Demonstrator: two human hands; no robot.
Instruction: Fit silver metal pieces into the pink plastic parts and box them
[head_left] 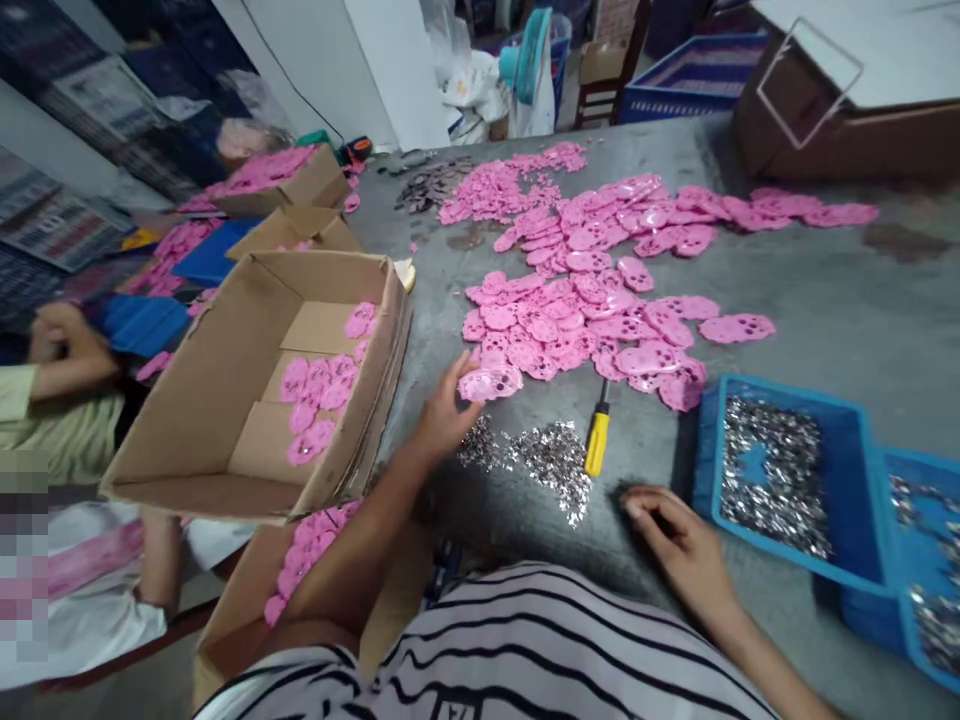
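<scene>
My left hand (444, 415) holds a flat, oval pink plastic piece (491, 383) between thumb and fingers, at the front of a heap of similar pink pieces (555, 320). Below it on the table lie small shiny metal pieces (555, 460). A screwdriver (597, 440) with a yellow handle lies to their right, its shaft toward the pink heap. My right hand (682, 545) rests on the table with curled fingers, thumb tip against the index finger. Whatever may be in that pinch is too small to make out. Beside it stands a blue bin (855, 500) holding more metal pieces.
An open cardboard box (187, 360) with pink pieces stands left of my arm, another box (232, 600) below it. A second blue bin (904, 600) is at the right edge. A brown box (840, 150) stands back right. Other people sit at the left.
</scene>
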